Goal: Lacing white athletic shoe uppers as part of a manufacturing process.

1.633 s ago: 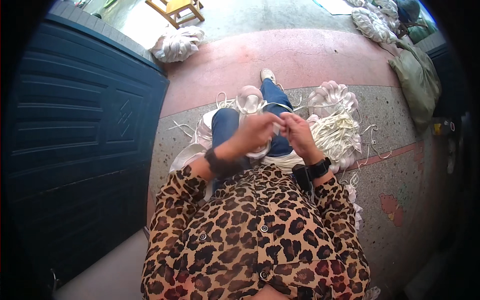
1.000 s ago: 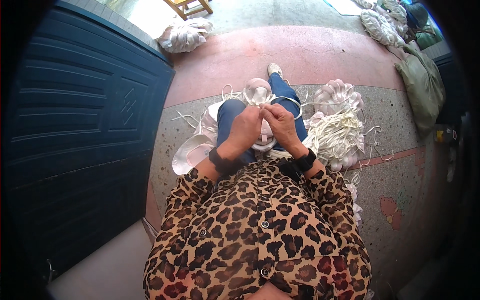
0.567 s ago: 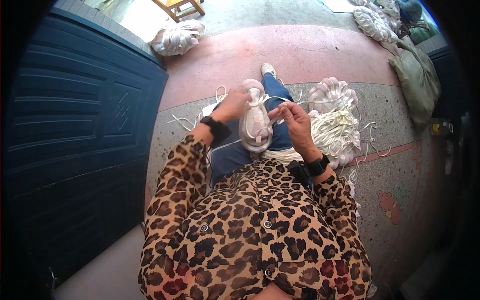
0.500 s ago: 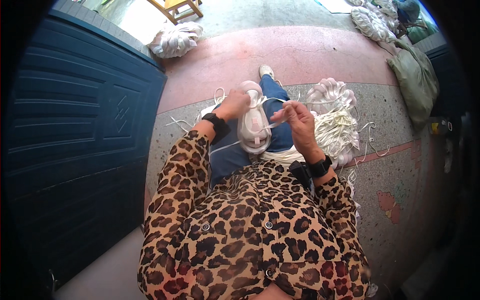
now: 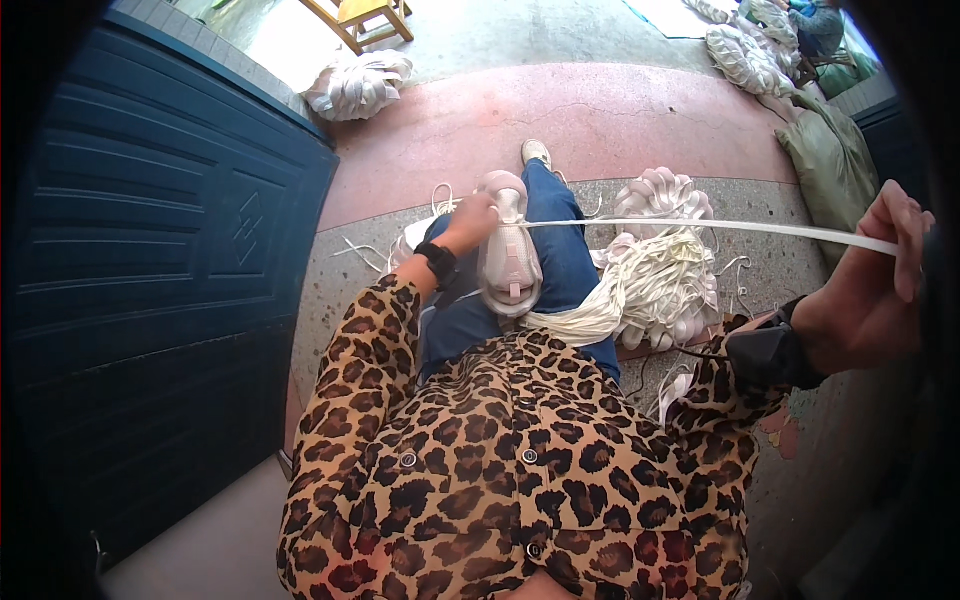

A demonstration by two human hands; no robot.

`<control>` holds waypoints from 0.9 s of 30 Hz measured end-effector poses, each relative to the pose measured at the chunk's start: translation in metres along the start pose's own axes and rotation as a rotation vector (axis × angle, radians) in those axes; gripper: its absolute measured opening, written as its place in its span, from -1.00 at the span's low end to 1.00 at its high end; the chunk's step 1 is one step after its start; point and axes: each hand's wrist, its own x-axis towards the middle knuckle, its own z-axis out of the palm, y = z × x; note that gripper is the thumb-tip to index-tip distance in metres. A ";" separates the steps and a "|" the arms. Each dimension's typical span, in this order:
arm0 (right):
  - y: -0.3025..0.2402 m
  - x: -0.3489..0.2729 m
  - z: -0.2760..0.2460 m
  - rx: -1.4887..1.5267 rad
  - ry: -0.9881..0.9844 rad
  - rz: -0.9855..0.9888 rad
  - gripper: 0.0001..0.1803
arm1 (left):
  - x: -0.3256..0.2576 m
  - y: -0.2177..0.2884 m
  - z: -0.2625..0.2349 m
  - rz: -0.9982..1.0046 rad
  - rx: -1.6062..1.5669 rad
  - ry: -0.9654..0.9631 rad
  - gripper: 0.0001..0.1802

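A white and pink shoe (image 5: 512,268) rests on my lap, lying lengthwise between my blue-trousered legs. My left hand (image 5: 472,220) is closed on the left side of the shoe's far half; its fingertips are partly hidden. From the shoe a flat white shoelace (image 5: 700,223) runs taut to the far right. Its other end is gripped in my right hand (image 5: 880,275), raised near the right rim of the picture. A thick bundle of cream shoelaces (image 5: 620,300) lies across my right thigh and onto the floor beside it.
Behind the laces sits a cluster of white-pink shoe parts (image 5: 665,195). A dark blue panelled door (image 5: 170,260) stands at left. Farther off are a white bundle (image 5: 360,85), a wooden chair (image 5: 370,12), a greenish sack (image 5: 830,165), and a person (image 5: 822,25) at upper right.
My right hand has swung from near the shoe far out to the right, drawing the lace straight and tight. My left hand stays at the shoe.
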 end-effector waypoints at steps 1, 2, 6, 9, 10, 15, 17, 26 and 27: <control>0.000 0.001 0.002 -0.042 0.006 -0.011 -0.86 | 0.002 -0.002 0.001 -0.108 -0.190 -0.070 -0.86; 0.000 0.000 0.005 -0.082 0.012 -0.022 -0.84 | 0.004 -0.004 0.001 -0.228 -0.372 -0.119 -0.85; 0.010 -0.005 0.005 -0.081 -0.056 0.068 -0.79 | 0.004 -0.017 -0.012 -0.363 -0.633 -0.303 -0.72; 0.021 -0.008 0.009 -0.129 -0.103 0.105 -0.77 | -0.004 0.008 -0.028 -0.311 -0.496 -0.356 -0.65; 0.024 -0.008 0.014 -0.159 -0.100 0.114 -0.76 | -0.006 0.015 -0.031 -0.290 -0.446 -0.366 -0.62; 0.033 -0.002 0.018 -0.174 -0.089 0.205 -0.71 | 0.009 -0.009 -0.014 -0.248 -0.392 -0.396 -0.60; 0.034 -0.002 0.010 -0.160 -0.137 0.222 -0.72 | 0.013 -0.015 -0.014 -0.304 -0.537 -0.374 -0.62; 0.045 0.003 0.027 -0.315 -0.325 0.251 -0.74 | 0.019 0.027 -0.010 0.121 0.259 -0.026 -0.66; 0.044 0.004 0.025 -0.352 -0.326 0.248 -0.71 | 0.021 0.039 -0.004 0.192 0.375 -0.038 -0.66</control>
